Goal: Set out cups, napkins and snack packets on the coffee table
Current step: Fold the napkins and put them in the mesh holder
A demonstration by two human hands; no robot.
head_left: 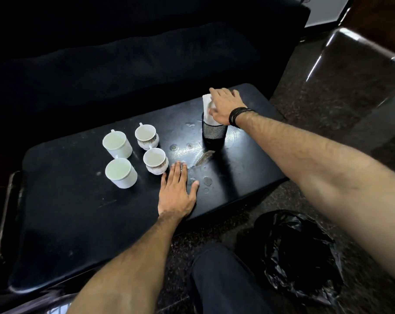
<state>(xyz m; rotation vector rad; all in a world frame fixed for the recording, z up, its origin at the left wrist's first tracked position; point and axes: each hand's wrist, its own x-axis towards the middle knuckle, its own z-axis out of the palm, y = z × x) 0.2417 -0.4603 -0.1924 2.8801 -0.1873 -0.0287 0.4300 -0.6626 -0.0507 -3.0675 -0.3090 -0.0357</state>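
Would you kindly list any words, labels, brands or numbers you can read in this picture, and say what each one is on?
None can be read.
Two white patterned teacups: gold-brown bands, ornament only, no letters.
Two plain white mugs: blank.
Black mesh holder with white napkins: no label.
Black plastic bag: no print visible.

Sofa (124, 64): dark, long, right behind my counter.
Floor (316, 105): dark speckled stone, glossy in places.
Plastic bag (298, 257): black, crumpled, on the floor to my right.
Trouser leg (223, 282): mine, dark, low in view beside the bag.
Bracelet (236, 116): black cords round my right wrist.
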